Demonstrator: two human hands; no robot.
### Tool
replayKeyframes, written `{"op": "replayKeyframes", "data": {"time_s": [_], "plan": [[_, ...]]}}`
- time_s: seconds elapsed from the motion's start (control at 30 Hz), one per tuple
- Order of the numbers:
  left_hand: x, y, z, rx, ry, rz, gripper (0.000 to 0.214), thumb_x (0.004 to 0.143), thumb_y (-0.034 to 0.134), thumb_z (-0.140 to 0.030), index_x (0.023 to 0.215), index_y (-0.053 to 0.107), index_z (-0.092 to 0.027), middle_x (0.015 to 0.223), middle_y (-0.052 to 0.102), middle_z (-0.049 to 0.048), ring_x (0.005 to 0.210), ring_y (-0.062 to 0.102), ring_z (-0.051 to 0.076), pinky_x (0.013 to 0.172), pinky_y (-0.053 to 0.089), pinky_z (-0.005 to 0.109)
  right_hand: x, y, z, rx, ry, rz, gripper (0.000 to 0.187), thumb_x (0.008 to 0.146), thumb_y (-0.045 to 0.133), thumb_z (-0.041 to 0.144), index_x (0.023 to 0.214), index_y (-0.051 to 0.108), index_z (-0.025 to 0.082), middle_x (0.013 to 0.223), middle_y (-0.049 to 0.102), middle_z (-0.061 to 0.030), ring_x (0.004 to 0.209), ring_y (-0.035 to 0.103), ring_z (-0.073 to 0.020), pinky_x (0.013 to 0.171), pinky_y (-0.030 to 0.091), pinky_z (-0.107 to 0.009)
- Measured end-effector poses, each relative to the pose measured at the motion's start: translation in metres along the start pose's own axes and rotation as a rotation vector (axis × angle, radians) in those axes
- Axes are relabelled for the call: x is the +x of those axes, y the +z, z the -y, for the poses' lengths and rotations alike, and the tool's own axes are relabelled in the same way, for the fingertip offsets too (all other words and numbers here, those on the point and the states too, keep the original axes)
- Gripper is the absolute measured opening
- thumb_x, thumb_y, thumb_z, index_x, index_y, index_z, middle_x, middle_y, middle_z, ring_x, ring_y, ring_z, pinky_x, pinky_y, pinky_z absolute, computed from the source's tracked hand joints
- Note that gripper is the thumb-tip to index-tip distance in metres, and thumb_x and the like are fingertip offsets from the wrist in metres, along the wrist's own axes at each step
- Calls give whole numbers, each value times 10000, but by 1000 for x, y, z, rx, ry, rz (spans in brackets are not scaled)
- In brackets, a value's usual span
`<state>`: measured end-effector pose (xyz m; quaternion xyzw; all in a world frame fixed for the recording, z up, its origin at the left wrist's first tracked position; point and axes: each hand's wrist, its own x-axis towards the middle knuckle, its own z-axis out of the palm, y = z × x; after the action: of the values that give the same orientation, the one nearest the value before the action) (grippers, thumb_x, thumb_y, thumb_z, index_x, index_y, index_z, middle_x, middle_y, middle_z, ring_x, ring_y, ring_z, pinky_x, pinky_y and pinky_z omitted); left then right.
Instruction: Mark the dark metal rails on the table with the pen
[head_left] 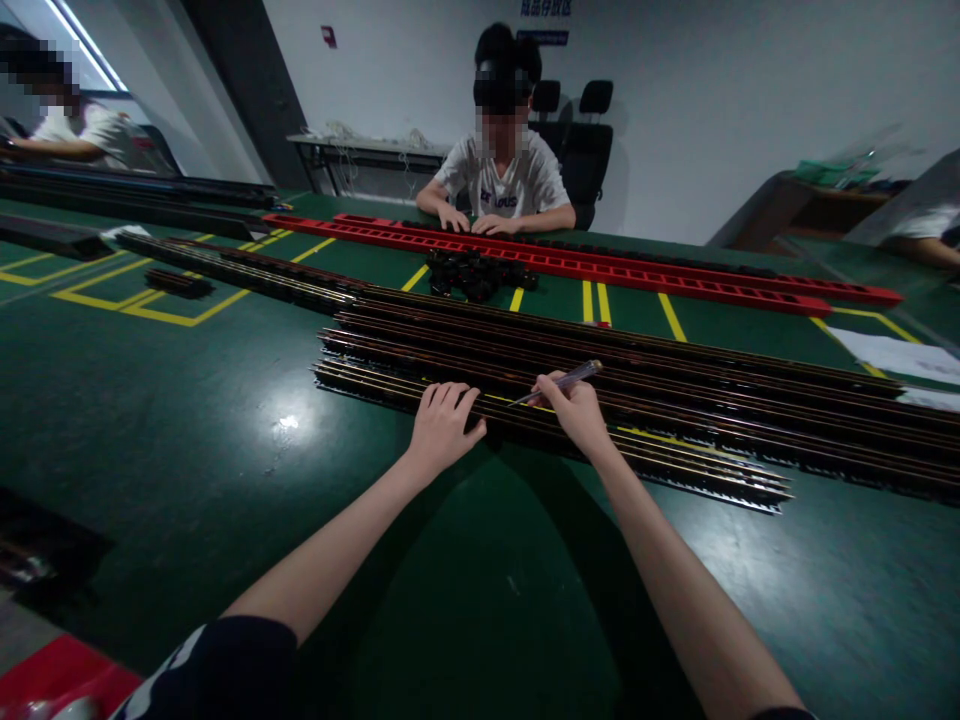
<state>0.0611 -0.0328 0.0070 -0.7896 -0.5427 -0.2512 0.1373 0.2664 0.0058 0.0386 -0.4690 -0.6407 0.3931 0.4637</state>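
Note:
Long dark strips with shiny, copper-toned edges lie side by side in front of me. My left hand rests on the nearest strips, palm down, fingers stretched across them and thumb apart. In my right hand is a slim screwdriver, pinched by its translucent purplish handle. Its thin shaft slants down to the left, and the tip is at the strips just right of my left hand. Whether the tip touches them I cannot tell. A further bundle of dark strips lies behind the near one.
Across the green table, a person has both hands at long red slotted rails. A heap of black parts sits before the rails. White papers lie at right, a short dark bundle at left.

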Motion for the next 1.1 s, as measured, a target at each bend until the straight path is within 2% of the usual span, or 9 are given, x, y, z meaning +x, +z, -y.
{"op": "replayKeyframes", "data": {"time_s": [0.67,0.93,1.1], "plan": [[0,-1,0,-32,-24,19,319,826,533,-300,1094,621,-149,1116,652,117,1065,569,280,969,397,447,0,-2,1,-44,-22,13,406,812,542,570,708,633,187,664,688,-55,682,671,-213,725,523,-352],[0,-6,0,-40,-83,16,279,812,541,-270,1060,628,-177,1091,667,101,1044,576,281,936,390,471,-2,-2,1,-31,-22,19,400,821,537,555,705,634,185,665,685,-53,684,666,-203,727,526,-345],[-1,-5,0,-29,-70,8,268,825,518,-250,1057,629,-178,1093,671,92,1049,580,271,987,354,485,-1,-3,2,-66,-35,19,392,832,527,535,694,630,183,646,681,-52,652,654,-195,701,507,-334]]}}
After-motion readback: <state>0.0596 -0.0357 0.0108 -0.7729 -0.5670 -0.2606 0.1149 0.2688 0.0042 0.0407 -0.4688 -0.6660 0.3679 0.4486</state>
